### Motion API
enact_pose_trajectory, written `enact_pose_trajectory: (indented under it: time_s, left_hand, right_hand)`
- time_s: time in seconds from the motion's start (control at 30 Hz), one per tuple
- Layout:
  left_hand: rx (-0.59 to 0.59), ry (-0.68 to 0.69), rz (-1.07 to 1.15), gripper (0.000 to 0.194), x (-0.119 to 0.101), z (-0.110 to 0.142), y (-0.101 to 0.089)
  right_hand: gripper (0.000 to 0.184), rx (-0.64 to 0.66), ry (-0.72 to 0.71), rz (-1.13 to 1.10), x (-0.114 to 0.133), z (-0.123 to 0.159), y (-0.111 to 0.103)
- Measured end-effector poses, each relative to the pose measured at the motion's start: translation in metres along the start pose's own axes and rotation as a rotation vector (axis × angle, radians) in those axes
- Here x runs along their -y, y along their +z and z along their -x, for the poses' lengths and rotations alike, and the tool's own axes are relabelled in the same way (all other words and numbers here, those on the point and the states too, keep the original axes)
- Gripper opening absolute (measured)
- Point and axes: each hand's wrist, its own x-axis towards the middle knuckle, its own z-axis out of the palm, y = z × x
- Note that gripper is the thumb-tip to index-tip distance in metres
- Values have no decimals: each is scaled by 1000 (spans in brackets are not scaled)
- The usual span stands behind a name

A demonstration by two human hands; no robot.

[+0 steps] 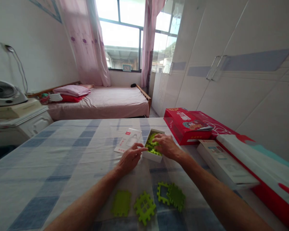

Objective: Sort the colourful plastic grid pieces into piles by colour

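Right hand (166,146): among green pieces (151,140) in white box (152,156). Left hand (130,158): at rim, best for steadying. Both grips: cannot tell.

Lime-green pieces (144,206), blue-and-white checked cloth (69,154)

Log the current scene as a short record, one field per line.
right hand: fingers in the open white box, on the green pieces
left hand: at the box's left edge
beside box: printed leaflet
nearer the person: four loose green puzzle pieces, two overlapping
right side: red boxes, long white box
surface: checked cloth
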Motion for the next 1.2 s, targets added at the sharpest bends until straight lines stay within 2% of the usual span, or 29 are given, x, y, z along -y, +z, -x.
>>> enact_pose_trajectory:
  time_s: [0.13,0.27,0.4,0.43,0.47,0.53,0.6,0.67,0.73,0.9,0.97,1.1,1.2]
  left_hand:
    - [1,-24,33,39,2,0,0]
    - [1,-38,52,37,1,0,-1]
    - [-34,-78,71,38,0,-1,-1]
    - [-42,-89,71,38,0,-1,-1]
    - [-47,-100,70,39,0,-1,-1]
    - [-45,-114,66,40,1,-2,0]
    - [-26,-122,68,40,3,-2,1]
    - [-10,-130,79,41,3,-2,1]
    - [-3,-133,94,42,2,-2,2]
    - [66,-96,175,46,-4,-1,0]
    - [98,-76,212,47,-6,1,-1]
    - [118,-65,232,44,-7,1,-2]
    - [140,-68,245,43,-6,1,-3]
  right_hand:
    - [24,-72,84,10,-4,0,3]
    - [22,-36,76,-8,-7,4,4]
    - [28,-189,161,-61,-6,27,-8]
    - [28,-190,192,-96,-5,38,-13]
    - [27,-143,207,-140,-4,51,-17]
    - [33,62,199,-228,0,81,-23]
    - [48,257,171,-275,7,111,-24]
    - [64,335,161,-271,15,133,-20]
    - [67,320,162,-250,23,144,-14]
    - [39,271,135,-287,33,146,2]
    - [35,248,111,-315,34,146,5]
    - [34,183,139,-362,31,144,-1]
    - [30,14,185,-309,25,124,-16]
